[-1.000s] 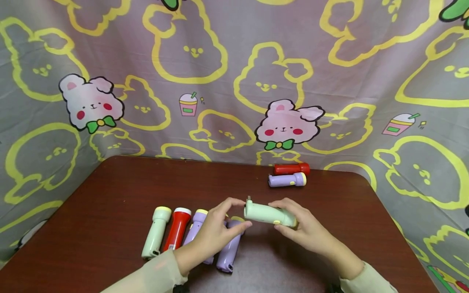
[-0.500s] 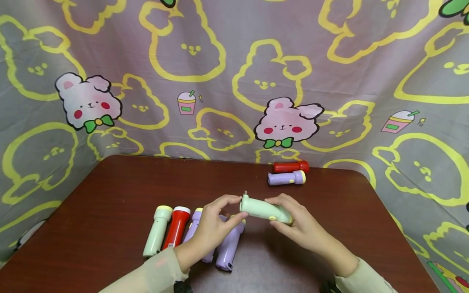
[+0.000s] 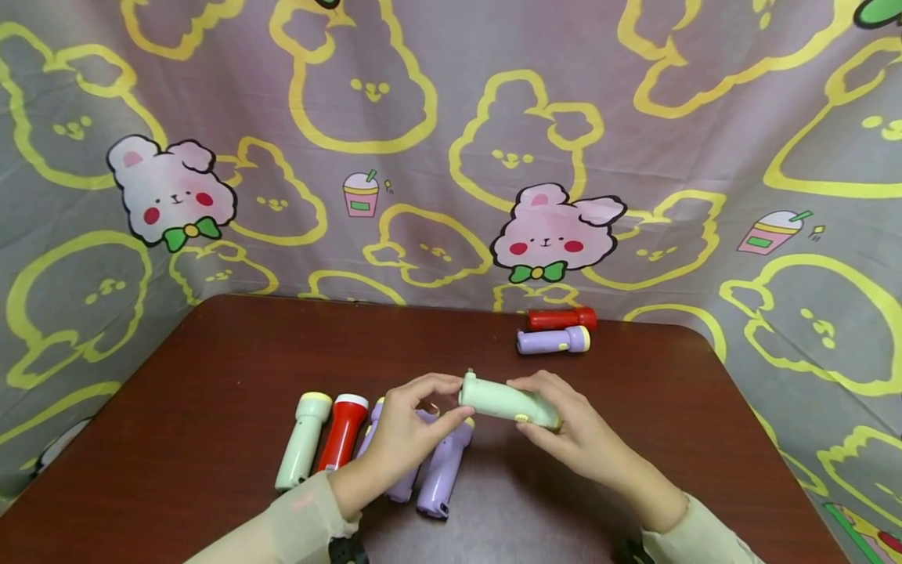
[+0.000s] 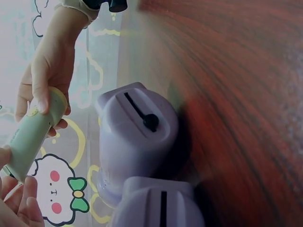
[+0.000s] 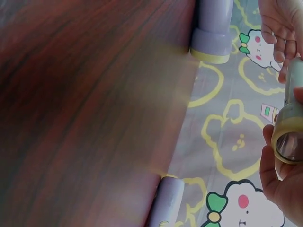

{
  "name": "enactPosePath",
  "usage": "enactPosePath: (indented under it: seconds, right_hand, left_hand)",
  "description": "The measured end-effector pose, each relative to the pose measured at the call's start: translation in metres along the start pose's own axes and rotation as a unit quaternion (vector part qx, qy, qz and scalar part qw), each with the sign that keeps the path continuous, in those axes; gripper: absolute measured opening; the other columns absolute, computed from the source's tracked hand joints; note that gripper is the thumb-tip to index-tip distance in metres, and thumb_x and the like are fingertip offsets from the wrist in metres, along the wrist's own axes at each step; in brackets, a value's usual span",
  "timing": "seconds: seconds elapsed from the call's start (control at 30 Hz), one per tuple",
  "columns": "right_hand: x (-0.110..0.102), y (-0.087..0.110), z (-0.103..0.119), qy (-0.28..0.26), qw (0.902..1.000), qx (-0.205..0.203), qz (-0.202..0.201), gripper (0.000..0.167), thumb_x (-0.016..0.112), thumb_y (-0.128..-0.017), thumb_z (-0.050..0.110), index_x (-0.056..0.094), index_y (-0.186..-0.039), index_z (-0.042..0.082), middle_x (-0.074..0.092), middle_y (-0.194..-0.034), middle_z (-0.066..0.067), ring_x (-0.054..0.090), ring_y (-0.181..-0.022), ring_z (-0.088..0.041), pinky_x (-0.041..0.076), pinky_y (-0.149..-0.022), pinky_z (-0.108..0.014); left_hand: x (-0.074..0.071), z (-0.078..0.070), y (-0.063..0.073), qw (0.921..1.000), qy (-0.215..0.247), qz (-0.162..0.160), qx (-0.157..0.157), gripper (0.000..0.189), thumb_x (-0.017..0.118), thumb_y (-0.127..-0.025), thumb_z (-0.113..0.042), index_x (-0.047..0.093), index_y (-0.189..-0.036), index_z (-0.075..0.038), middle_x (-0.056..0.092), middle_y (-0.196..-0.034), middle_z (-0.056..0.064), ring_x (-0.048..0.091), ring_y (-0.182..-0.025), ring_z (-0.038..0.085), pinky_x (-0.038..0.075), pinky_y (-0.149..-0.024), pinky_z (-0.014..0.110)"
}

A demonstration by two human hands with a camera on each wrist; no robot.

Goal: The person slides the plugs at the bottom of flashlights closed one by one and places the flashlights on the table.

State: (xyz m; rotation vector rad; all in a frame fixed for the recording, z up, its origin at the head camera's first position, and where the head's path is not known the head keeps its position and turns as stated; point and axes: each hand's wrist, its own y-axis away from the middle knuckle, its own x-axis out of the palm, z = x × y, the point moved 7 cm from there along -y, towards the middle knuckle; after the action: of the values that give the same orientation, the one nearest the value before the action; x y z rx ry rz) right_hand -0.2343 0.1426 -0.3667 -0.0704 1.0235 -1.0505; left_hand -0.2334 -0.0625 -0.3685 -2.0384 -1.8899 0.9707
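A pale green flashlight (image 3: pixel 500 398) is held above the table, tilted slightly, its tail to the left. My right hand (image 3: pixel 581 429) grips its head end, thumb below near the yellow switch (image 3: pixel 521 417). With thumb and fingers my left hand (image 3: pixel 405 431) pinches the tail end, where a small metal prong (image 3: pixel 470 372) sticks up. The right wrist view shows the yellow-rimmed lens (image 5: pixel 289 145) facing that camera. In the left wrist view the flashlight body (image 4: pixel 29 137) spans between both hands.
Under my left arm lie a green flashlight (image 3: pixel 301 442), a red flashlight (image 3: pixel 343 431) and several purple flashlights (image 3: pixel 442 474), partly hidden. At the back right, another red flashlight (image 3: pixel 560 319) lies behind a purple flashlight (image 3: pixel 552 341). A patterned curtain (image 3: pixel 423 180) surrounds the brown table (image 3: pixel 232 368).
The held flashlight has shifted slightly left. My left fingertips, apart from its tail a second ago, now close on it. Less of the prong shows. The flashlights on the table have stayed put.
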Motion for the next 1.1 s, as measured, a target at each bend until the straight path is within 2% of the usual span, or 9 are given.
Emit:
enactPosePath:
  seconds: [0.1,0.33,0.47,0.57,0.8,0.93,1.1]
  right_hand:
    - [0.0001,-0.0005,-0.0004,0.005,1.0000,0.002,-0.001,0.049,0.076,-0.085,0.008,0.058,-0.130,0.016,0.062,-0.118,0.004,0.054,-0.101,-0.007,0.048,-0.081,-0.023]
    - [-0.0005,-0.0026,0.0004,0.013,0.9999,-0.005,-0.008,0.050,0.077,-0.084,0.008,0.058,-0.130,0.017,0.062,-0.118,0.005,0.055,-0.100,-0.007,0.048,-0.080,-0.023]
    - [-0.0012,-0.0027,-0.0002,0.011,0.9999,-0.003,-0.011,0.050,0.077,-0.084,0.008,0.059,-0.130,0.017,0.062,-0.118,0.005,0.055,-0.100,-0.007,0.048,-0.080,-0.023]
    - [-0.0018,-0.0022,-0.0009,0.009,0.9999,0.000,-0.012,0.049,0.077,-0.084,0.007,0.059,-0.129,0.016,0.062,-0.117,0.005,0.055,-0.099,-0.007,0.048,-0.080,-0.022]
    - [-0.0018,-0.0026,-0.0010,0.009,0.9997,-0.007,-0.020,0.052,0.078,-0.081,0.002,0.060,-0.128,0.016,0.063,-0.115,0.004,0.055,-0.096,-0.006,0.048,-0.077,-0.020]
    - [-0.0022,-0.0035,-0.0019,0.007,0.9996,-0.006,-0.026,0.051,0.079,-0.081,0.004,0.061,-0.128,0.016,0.064,-0.115,0.005,0.056,-0.096,-0.006,0.049,-0.077,-0.021]
    - [-0.0034,-0.0043,-0.0028,0.007,0.9995,-0.002,-0.031,0.052,0.080,-0.079,0.002,0.062,-0.126,0.014,0.064,-0.114,0.006,0.056,-0.095,-0.006,0.050,-0.076,-0.021]
  left_hand:
    - [-0.0006,0.0001,-0.0001,1.0000,-0.003,-0.001,-0.005,0.026,0.084,-0.079,-0.017,0.076,-0.103,-0.013,0.077,-0.106,0.002,0.071,-0.085,0.011,0.057,-0.063,0.029]
    - [-0.0021,-0.0030,-0.0019,0.9999,-0.012,-0.007,0.001,0.022,0.084,-0.079,-0.016,0.077,-0.100,-0.012,0.077,-0.106,0.003,0.067,-0.073,0.001,0.054,-0.059,0.024]
    - [-0.0015,-0.0027,-0.0011,0.9999,-0.005,-0.011,-0.006,0.019,0.083,-0.080,-0.015,0.076,-0.097,-0.010,0.077,-0.108,0.006,0.066,-0.067,-0.001,0.054,-0.058,0.023]
    - [-0.0004,-0.0016,0.0001,0.9997,0.012,-0.007,-0.019,0.019,0.083,-0.080,-0.014,0.076,-0.097,-0.008,0.076,-0.109,0.008,0.067,-0.064,0.001,0.054,-0.056,0.023]
    - [0.0020,0.0022,0.0016,0.9972,0.061,0.002,-0.042,0.018,0.082,-0.081,-0.010,0.074,-0.095,-0.003,0.074,-0.112,0.015,0.072,-0.059,0.014,0.051,-0.048,0.020]
    - [0.0025,0.0038,0.0013,0.9956,0.078,-0.001,-0.052,0.017,0.081,-0.081,-0.009,0.074,-0.095,-0.002,0.073,-0.113,0.017,0.072,-0.058,0.014,0.052,-0.048,0.020]
    - [0.0028,0.0044,0.0013,0.9951,0.077,-0.002,-0.061,0.017,0.082,-0.080,-0.009,0.074,-0.094,-0.002,0.073,-0.113,0.016,0.072,-0.058,0.012,0.052,-0.049,0.020]
